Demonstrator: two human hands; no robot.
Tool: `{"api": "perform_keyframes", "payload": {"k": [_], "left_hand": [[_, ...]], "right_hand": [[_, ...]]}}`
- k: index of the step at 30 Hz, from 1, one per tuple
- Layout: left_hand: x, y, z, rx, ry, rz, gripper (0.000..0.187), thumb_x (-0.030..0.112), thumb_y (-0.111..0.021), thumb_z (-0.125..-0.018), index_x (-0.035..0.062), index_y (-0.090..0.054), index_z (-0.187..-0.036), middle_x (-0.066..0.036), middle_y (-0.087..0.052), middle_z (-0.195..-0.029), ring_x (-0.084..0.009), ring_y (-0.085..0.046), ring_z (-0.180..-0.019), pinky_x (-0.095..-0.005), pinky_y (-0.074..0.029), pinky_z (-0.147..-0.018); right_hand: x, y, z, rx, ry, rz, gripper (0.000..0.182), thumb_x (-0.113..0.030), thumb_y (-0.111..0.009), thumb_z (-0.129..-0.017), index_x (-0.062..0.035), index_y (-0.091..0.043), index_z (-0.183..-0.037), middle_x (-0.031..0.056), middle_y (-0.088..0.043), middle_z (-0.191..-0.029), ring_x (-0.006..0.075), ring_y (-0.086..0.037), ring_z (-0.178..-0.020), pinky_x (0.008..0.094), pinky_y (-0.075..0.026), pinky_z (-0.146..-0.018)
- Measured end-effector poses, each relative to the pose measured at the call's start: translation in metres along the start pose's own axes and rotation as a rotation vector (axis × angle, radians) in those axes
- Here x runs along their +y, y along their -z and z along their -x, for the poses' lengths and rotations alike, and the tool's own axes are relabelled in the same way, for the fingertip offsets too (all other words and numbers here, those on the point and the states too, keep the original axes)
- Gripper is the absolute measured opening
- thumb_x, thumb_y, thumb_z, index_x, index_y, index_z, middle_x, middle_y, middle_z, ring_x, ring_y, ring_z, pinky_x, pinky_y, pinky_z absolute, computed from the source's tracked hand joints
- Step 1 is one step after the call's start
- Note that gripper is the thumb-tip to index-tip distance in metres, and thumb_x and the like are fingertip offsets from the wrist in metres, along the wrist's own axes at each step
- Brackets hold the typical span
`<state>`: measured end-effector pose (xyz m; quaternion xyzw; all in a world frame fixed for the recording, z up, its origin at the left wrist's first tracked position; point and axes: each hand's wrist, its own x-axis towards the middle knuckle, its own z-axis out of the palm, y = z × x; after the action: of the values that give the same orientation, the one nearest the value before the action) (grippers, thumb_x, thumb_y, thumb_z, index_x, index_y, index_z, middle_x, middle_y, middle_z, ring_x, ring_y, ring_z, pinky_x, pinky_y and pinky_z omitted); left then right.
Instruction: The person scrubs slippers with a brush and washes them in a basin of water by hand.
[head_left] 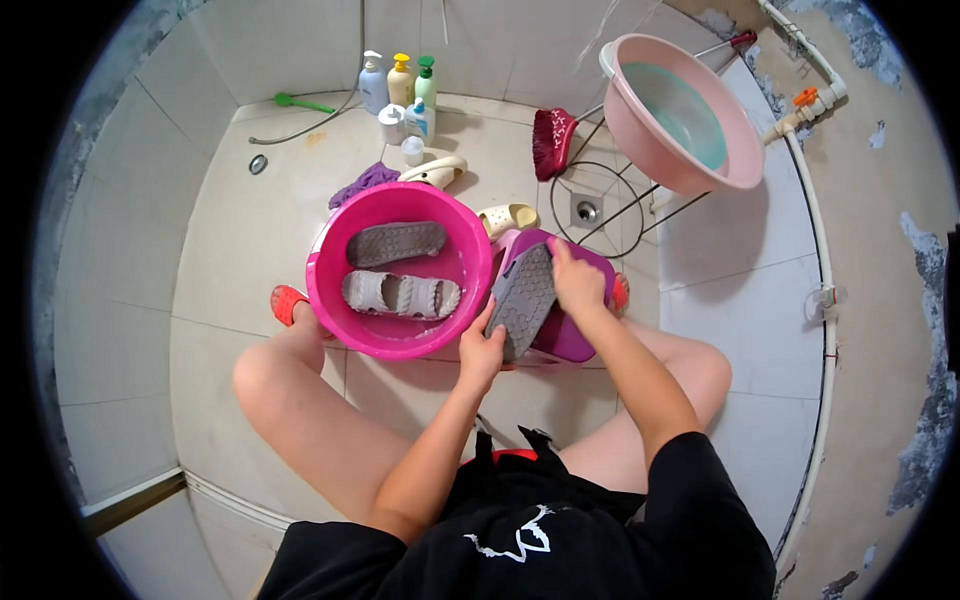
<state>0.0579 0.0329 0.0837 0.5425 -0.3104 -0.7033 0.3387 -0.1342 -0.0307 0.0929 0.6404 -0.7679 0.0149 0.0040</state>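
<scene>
1. The left hand (482, 355) is clenched on the lower side of a grey slipper (525, 305), thumb towards the patterned sole, probably to steady it.
2. The right hand (578, 280) touches the slipper's upper end, around one o'clock; its curled fingers hide whether the grip is closed.
3. The slipper is tilted with its sole showing, over a purple stool (585, 340), which likely gives the hands a raised working spot.
4. At nine to ten o'clock from it, a bright pink basin (320, 300) contains a sole-up slipper (398, 243) and a strap-up slipper (400, 295), presumably gathered there to stay within reach.
5. Near twelve o'clock is a cream clog (510, 218); farther off, towards eleven, pump bottles (425, 85) stand grouped, seemingly out of the way.
</scene>
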Motion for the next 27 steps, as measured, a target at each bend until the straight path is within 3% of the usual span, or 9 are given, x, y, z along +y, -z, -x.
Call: {"api": "perform_keyframes", "payload": {"k": [3, 7, 9, 10, 13, 17, 19, 25, 27], "left_hand": [[0.002, 0.0, 0.001, 0.008, -0.021, -0.018, 0.05, 0.008, -0.05, -0.09, 0.0161, -0.043, -0.138, -0.009, -0.063, -0.106, -0.0212, -0.065, -0.076, -0.0367, -0.058, -0.049], [-0.026, 0.002, -0.016, 0.027, -0.024, -0.067, 0.049, 0.008, -0.05, -0.09, 0.0156, -0.043, -0.138, -0.009, -0.061, -0.109, -0.0212, -0.065, -0.076, -0.0367, -0.058, -0.049], [-0.053, 0.007, -0.032, 0.017, -0.149, -0.12, 0.049, 0.008, -0.05, -0.09, 0.0156, -0.043, -0.138, -0.009, -0.061, -0.109, -0.0215, -0.065, -0.076, -0.0374, -0.059, -0.049], [-0.051, 0.008, -0.032, 0.015, -0.195, -0.138, 0.049, 0.008, -0.05, -0.09, 0.0157, -0.043, -0.138, -0.009, -0.061, -0.11, -0.0217, -0.065, -0.076, -0.0376, -0.059, -0.05], [-0.009, 0.003, -0.004, -0.014, -0.045, 0.01, 0.049, 0.007, -0.049, -0.09, 0.0157, -0.044, -0.138, -0.009, -0.062, -0.109, -0.0221, -0.065, -0.078, -0.0389, -0.059, -0.051], [-0.013, 0.005, -0.01, -0.016, 0.027, 0.038, 0.049, 0.007, -0.048, -0.09, 0.0169, -0.044, -0.138, -0.008, -0.06, -0.111, -0.0227, -0.065, -0.083, -0.039, -0.059, -0.052], [-0.014, 0.003, -0.007, -0.029, 0.093, 0.038, 0.049, 0.007, -0.048, -0.09, 0.0174, -0.044, -0.138, -0.007, -0.06, -0.113, -0.023, -0.064, -0.084, -0.0391, -0.059, -0.052], [-0.02, 0.005, -0.009, -0.024, 0.062, 0.085, 0.049, 0.006, -0.049, -0.09, 0.0164, -0.044, -0.137, -0.009, -0.061, -0.11, -0.0241, -0.065, -0.083, -0.0411, -0.059, -0.051], [-0.055, 0.008, -0.035, -0.003, -0.116, -0.051, 0.049, 0.007, -0.049, -0.09, 0.0161, -0.043, -0.138, -0.009, -0.062, -0.108, -0.0232, -0.065, -0.082, -0.0414, -0.059, -0.052]], "right_hand": [[-0.011, -0.008, -0.009, -0.04, -0.055, -0.011, 0.031, -0.031, -0.041, -0.095, -0.0168, -0.042, -0.122, 0.018, -0.064, -0.07, 0.0363, -0.065, -0.06, 0.0481, -0.051, -0.051], [-0.044, 0.007, 0.037, -0.197, 0.278, -0.058, 0.049, -0.034, -0.042, -0.094, -0.025, -0.029, -0.141, 0.0208, -0.064, -0.077, 0.0398, -0.065, -0.065, 0.0513, -0.051, -0.057], [-0.031, 0.009, 0.026, -0.166, 0.165, 0.031, 0.035, -0.031, -0.043, -0.094, -0.0193, -0.039, -0.127, 0.0198, -0.064, -0.079, 0.036, -0.066, -0.065, 0.0482, -0.053, -0.057], [-0.019, 0.0, 0.011, -0.151, 0.008, 0.01, 0.04, -0.033, -0.042, -0.095, -0.0197, -0.036, -0.132, 0.0194, -0.065, -0.079, 0.0363, -0.066, -0.065, 0.0486, -0.053, -0.057], [-0.005, -0.011, 0.007, -0.037, -0.281, -0.091, 0.042, -0.033, -0.042, -0.095, -0.0176, -0.034, -0.133, 0.0193, -0.065, -0.078, 0.0367, -0.065, -0.063, 0.0492, -0.051, -0.054], [-0.049, 0.006, 0.087, -0.135, 0.11, -0.07, 0.051, -0.037, -0.045, -0.093, -0.0183, -0.032, -0.139, 0.018, -0.062, -0.074, 0.0375, -0.064, -0.062, 0.0502, -0.051, -0.054], [-0.039, 0.008, 0.09, -0.202, 0.175, 0.008, 0.048, -0.035, -0.045, -0.094, -0.0202, -0.033, -0.137, 0.0181, -0.062, -0.074, 0.0373, -0.064, -0.062, 0.0496, -0.051, -0.053], [-0.004, -0.017, 0.031, 0.025, -0.324, -0.123, 0.041, -0.032, -0.043, -0.095, -0.0194, -0.037, -0.134, 0.018, -0.063, -0.073, 0.0387, -0.064, -0.063, 0.0507, -0.05, -0.055], [-0.034, -0.008, 0.083, 0.004, -0.142, -0.085, 0.047, -0.035, -0.046, -0.093, -0.0208, -0.035, -0.137, 0.0182, -0.062, -0.073, 0.039, -0.063, -0.062, 0.0509, -0.05, -0.055]]}}
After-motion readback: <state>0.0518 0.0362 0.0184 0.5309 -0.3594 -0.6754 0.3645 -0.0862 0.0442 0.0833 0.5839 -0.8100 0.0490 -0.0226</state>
